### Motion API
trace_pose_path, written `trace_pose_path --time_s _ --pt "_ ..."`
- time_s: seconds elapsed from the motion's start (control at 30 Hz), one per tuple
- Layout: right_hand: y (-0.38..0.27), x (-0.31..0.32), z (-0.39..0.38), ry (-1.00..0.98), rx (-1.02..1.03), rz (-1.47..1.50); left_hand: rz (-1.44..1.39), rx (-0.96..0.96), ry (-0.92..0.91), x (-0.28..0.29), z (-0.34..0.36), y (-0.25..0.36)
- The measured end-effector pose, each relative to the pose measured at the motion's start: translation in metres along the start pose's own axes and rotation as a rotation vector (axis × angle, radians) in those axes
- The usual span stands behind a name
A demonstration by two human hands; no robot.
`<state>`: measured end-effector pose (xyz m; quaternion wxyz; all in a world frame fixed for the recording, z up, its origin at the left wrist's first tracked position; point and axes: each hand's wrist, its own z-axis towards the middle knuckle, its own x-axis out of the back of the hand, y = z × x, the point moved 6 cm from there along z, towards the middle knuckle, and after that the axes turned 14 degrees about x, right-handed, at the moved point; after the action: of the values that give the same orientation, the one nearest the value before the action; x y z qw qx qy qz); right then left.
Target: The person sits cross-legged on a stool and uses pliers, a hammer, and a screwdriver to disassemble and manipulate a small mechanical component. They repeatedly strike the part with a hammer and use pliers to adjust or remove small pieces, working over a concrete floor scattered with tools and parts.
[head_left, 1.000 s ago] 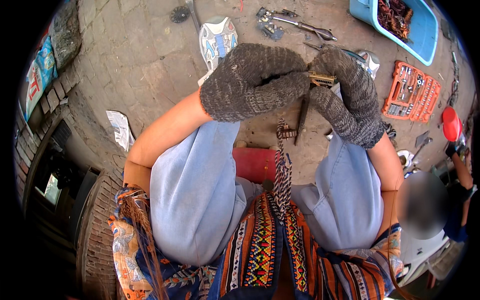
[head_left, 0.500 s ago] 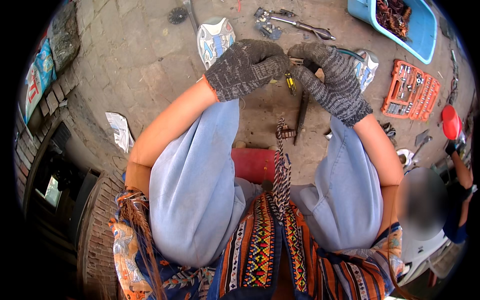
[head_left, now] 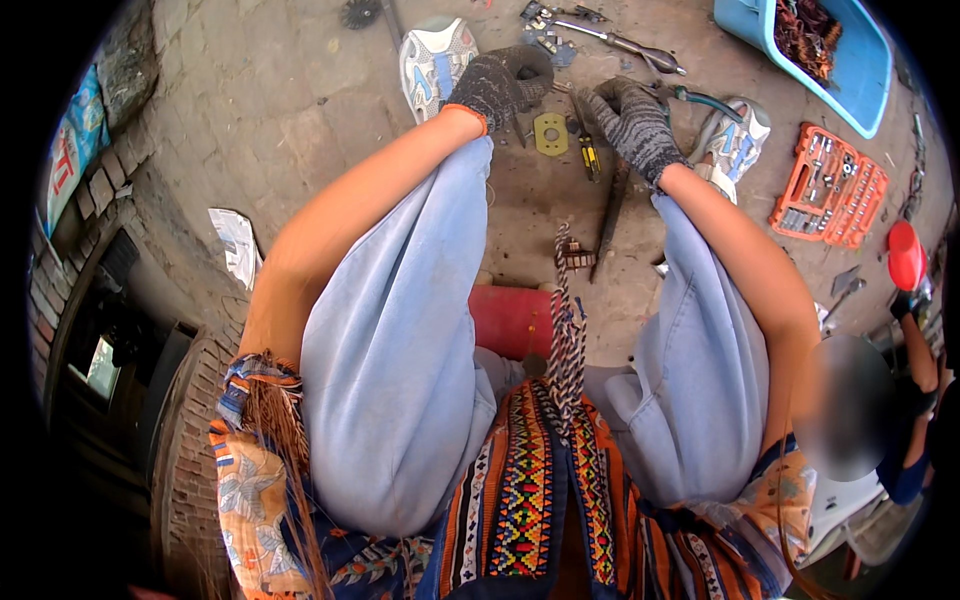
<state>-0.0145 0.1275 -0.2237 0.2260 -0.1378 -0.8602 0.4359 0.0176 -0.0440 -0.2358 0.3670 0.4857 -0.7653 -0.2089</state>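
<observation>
Grey knit gloves cover both hands, which reach down to the far ground between the person's knees. In the head view, the left hand [head_left: 497, 85] is curled over something small just beside the white sneaker [head_left: 432, 60]; whether its fingers pinch anything I cannot tell, since the glove hides them. The right hand [head_left: 633, 122] is bent loosely, fingers narrow, its tips near the yellow-handled screwdriver [head_left: 588, 150], with no clear grip showing. Between the two hands, on the bare concrete, lies a flat yellowish plate [head_left: 550, 133] with a hole in its middle, apart from both gloves. A long dark bar [head_left: 610, 215] runs nearer, toward the red stool [head_left: 512, 318]. Further right sit an orange socket set [head_left: 828, 187] and a blue tub [head_left: 850, 75] of rusty parts. Judging by the pose, picking up small parts here goes best with a fingertip pinch, since thick gloves blunt the feel of thin metal lying flat
</observation>
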Motion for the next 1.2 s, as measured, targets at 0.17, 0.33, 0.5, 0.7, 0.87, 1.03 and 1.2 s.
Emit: trace_pose_path --time_s 0.17,0.33,0.5,0.7,0.87,1.03,1.2 --pt "0.007 -0.035 0.008 -0.402 0.091 -0.751 -0.056 0.255 -0.064 -0.013 0.015 -0.035" --pt "0.027 -0.062 0.017 -0.29 0.338 -1.004 -0.048 0.176 0.025 -0.024 0.024 -0.043" --pt "0.031 -0.072 0.011 -0.348 0.35 -1.114 -0.051 0.159 0.095 -0.024 0.031 -0.054" --pt "0.011 -0.061 -0.003 -0.113 0.387 -0.845 -0.136 0.217 0.073 -0.029 0.03 -0.054" --pt "0.031 -0.035 0.0 -0.031 0.25 -0.372 -0.242 0.25 -0.026 -0.035 0.033 -0.053" --pt "0.021 0.008 -0.017 0.022 0.101 -0.339 -0.002 0.282 -0.066 -0.044 0.038 -0.05" --pt "0.008 0.011 -0.03 -0.046 0.173 -0.55 0.18 0.048 0.176 -0.05 0.046 -0.057"
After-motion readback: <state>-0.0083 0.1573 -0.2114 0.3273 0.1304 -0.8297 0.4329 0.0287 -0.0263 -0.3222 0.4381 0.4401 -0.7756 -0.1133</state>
